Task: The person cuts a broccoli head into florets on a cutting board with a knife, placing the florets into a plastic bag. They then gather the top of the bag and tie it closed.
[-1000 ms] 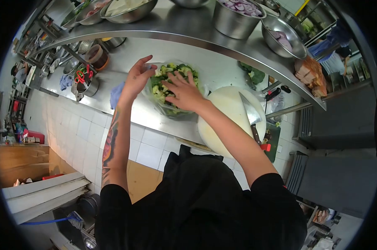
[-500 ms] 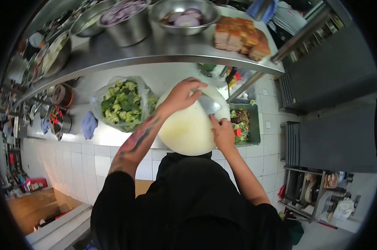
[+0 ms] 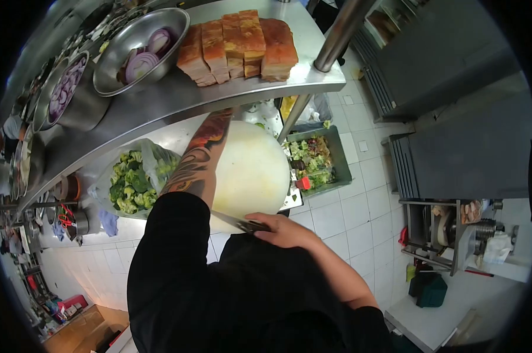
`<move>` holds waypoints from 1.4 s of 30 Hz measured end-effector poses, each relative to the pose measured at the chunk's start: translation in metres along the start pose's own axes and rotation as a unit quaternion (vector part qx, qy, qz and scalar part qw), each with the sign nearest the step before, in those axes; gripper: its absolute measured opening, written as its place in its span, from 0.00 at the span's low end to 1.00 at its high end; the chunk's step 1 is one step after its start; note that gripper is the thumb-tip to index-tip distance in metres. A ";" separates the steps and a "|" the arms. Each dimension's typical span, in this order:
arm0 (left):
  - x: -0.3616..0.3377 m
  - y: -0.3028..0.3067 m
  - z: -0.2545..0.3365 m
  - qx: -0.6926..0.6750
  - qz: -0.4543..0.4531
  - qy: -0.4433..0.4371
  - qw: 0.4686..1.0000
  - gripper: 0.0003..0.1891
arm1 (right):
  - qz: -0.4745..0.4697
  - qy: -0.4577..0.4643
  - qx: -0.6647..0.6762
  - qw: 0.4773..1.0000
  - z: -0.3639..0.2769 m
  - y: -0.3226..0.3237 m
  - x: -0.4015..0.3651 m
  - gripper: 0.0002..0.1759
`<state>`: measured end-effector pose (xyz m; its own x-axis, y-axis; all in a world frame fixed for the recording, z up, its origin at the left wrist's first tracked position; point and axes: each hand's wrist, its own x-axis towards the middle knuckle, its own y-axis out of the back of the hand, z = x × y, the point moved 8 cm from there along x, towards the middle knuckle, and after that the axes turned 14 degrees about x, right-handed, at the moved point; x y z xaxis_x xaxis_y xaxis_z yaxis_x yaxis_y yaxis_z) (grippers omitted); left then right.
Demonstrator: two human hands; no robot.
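Observation:
My right hand (image 3: 281,230) is closed round the handle of a knife (image 3: 233,221), whose blade points left over the near edge of the round white cutting board (image 3: 254,167). My tattooed left forearm reaches forward across the board's left side, and the left hand is hidden under the steel shelf. Left of the forearm, a clear plastic bag holds broccoli florets (image 3: 135,181). To the right of the board sits a green bin (image 3: 341,159) with vegetable scraps and a red object in it.
On the steel shelf (image 3: 160,112) stand a bowl of cut red onion (image 3: 142,62), a pot of sliced onion (image 3: 66,94) and blocks of browned meat (image 3: 236,47). A metal post (image 3: 295,117) rises by the bin. A blue cloth (image 3: 108,222) lies left of the bag.
The view has shifted to the right. My left hand has left the board and gone forward under the shelf. My right hand has brought the knife back to the board's near edge.

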<state>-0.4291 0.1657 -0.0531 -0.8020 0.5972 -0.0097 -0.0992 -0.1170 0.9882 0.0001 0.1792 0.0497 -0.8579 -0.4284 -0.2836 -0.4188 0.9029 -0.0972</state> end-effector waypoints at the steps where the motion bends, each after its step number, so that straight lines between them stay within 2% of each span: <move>1: -0.001 -0.004 -0.006 -0.004 0.003 0.010 1.000 0.16 | 0.003 0.003 -0.006 1.000 0.008 -0.008 0.010 0.29; 3: -0.009 -0.003 -0.017 -0.027 0.013 0.032 0.999 0.16 | 0.029 0.006 -0.013 0.999 0.024 -0.004 0.015 0.28; 5: -0.020 0.001 -0.031 -0.059 0.029 0.053 0.996 0.16 | 0.088 0.028 -0.021 0.996 0.028 0.030 0.001 0.29; 6: -0.028 0.004 -0.041 -0.096 0.042 0.072 0.992 0.16 | 0.150 -0.024 0.003 0.988 0.020 0.052 -0.017 0.29; 8: -0.055 0.011 -0.069 -0.179 0.070 0.121 0.974 0.17 | 0.272 0.025 -0.113 0.955 0.002 0.089 -0.054 0.28; 9: -0.071 0.016 -0.079 -0.231 0.086 0.151 0.958 0.17 | 0.299 0.009 -0.201 0.933 -0.011 0.097 -0.064 0.28; 10: -0.089 0.016 -0.090 -0.281 0.095 0.176 0.939 0.18 | 0.313 -0.026 -0.231 0.921 -0.023 0.100 -0.070 0.28; 12: -0.173 0.066 -0.058 -0.382 0.152 0.217 0.885 0.21 | 0.317 0.042 -0.122 0.940 -0.027 0.101 -0.064 0.26; 14: -0.234 0.044 -0.045 -0.513 0.167 0.245 0.805 0.22 | 0.314 0.051 -0.080 0.945 -0.008 0.095 -0.046 0.24; 15: -0.255 0.040 -0.042 -0.387 0.205 0.187 0.879 0.22 | 0.314 0.053 -0.037 0.947 0.005 0.093 -0.033 0.23; 16: -0.276 0.035 -0.035 -0.250 0.232 0.127 0.931 0.23 | 0.303 0.055 -0.036 0.951 0.018 0.088 -0.020 0.23; 17: -0.297 0.051 -0.022 -0.245 0.234 0.134 0.931 0.23 | 0.327 0.064 -0.110 0.937 0.025 0.087 -0.012 0.23; 18: -0.312 0.079 0.002 -0.303 0.219 0.147 0.916 0.23 | 0.349 0.072 -0.184 0.916 0.025 0.085 -0.007 0.23; 19: -0.322 0.094 0.016 -0.361 0.202 0.159 0.896 0.24 | 0.350 0.076 -0.190 0.914 0.019 0.081 -0.003 0.23; 20: -0.331 0.095 0.017 -0.360 0.201 0.167 0.896 0.24 | 0.343 0.073 -0.188 0.917 0.015 0.075 0.002 0.23; 22: -0.339 0.103 0.030 -0.211 0.185 0.121 0.952 0.25 | 0.346 0.121 -0.119 0.923 -0.006 0.063 0.008 0.22; 24: -0.347 0.097 0.035 -0.234 0.153 0.154 0.948 0.24 | 0.336 0.147 -0.133 0.921 -0.030 0.046 0.014 0.21; 26: -0.352 0.100 0.043 -0.266 0.213 0.131 0.931 0.25 | 0.290 0.166 -0.163 0.928 -0.050 0.028 0.027 0.21; 28: -0.358 0.098 0.050 -0.292 0.210 0.148 0.921 0.25 | 0.266 0.147 -0.146 0.941 -0.063 0.013 0.036 0.21; 31: -0.363 0.094 0.051 -0.303 0.225 0.156 0.913 0.26 | 0.252 0.231 -0.166 0.925 -0.078 -0.002 0.039 0.20; 35: -0.366 0.090 0.054 -0.281 0.219 0.155 0.921 0.28 | 0.235 0.206 -0.205 0.928 -0.066 -0.003 0.050 0.20; 41: -0.364 0.089 0.059 -0.302 0.213 0.159 0.915 0.28 | 0.255 0.267 -0.157 0.916 -0.102 -0.013 0.037 0.18; 42: -0.364 0.087 0.059 -0.304 0.213 0.158 0.915 0.28 | 0.234 0.226 -0.206 0.923 -0.085 -0.010 0.052 0.18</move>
<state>-0.1117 -0.0152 0.0454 -0.9648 0.1476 0.2178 0.0291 -0.7628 0.6460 -0.0652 0.1453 0.1168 -0.9712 -0.0494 0.2330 0.0318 0.9425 0.3326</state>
